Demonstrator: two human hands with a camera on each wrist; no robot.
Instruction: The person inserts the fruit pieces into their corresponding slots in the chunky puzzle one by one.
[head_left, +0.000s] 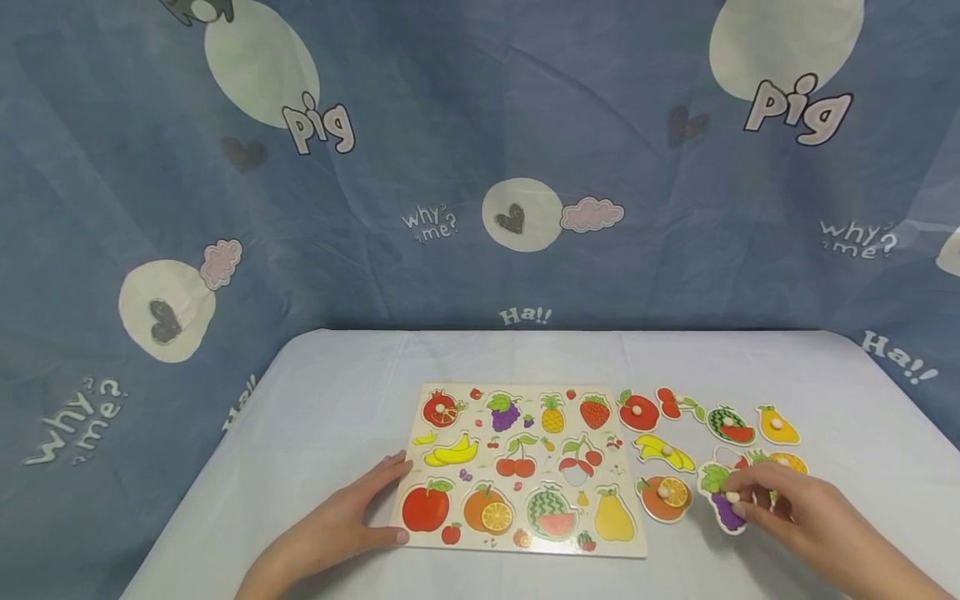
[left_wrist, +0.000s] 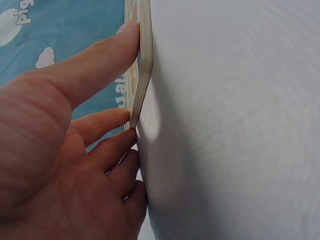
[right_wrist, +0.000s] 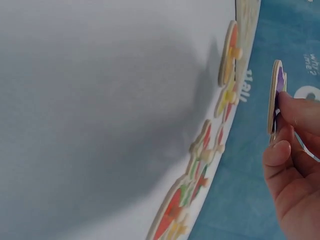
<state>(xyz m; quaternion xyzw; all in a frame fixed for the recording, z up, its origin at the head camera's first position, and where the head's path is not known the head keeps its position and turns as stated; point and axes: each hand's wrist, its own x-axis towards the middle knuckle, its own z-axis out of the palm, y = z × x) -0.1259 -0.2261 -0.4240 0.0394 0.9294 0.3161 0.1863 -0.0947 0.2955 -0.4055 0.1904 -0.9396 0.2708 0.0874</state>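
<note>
My right hand (head_left: 798,508) pinches the knob of a grape puzzle piece (head_left: 720,500), lifted above the table to the right of the board. In the right wrist view, the grape piece (right_wrist: 274,97) stands nearly edge-on between thumb and fingers of the right hand (right_wrist: 295,165). The wooden fruit puzzle board (head_left: 630,546) lies flat on the table. Its left edge is touched by my left hand (head_left: 337,517), fingers extended. In the left wrist view, the thumb (left_wrist: 100,60) rests over the rim of the board (left_wrist: 145,60) and the other fingers meet its side.
Right of the board lie knobbed pieces: apple (head_left: 639,411), cherries (head_left: 670,403), watermelon (head_left: 731,427), pear (head_left: 777,426), bananas (head_left: 663,452) and orange (head_left: 663,498). A pineapple piece (head_left: 791,462) and others are partly behind my right hand. A patterned blue cloth (head_left: 420,275) hangs behind the white table (head_left: 352,375).
</note>
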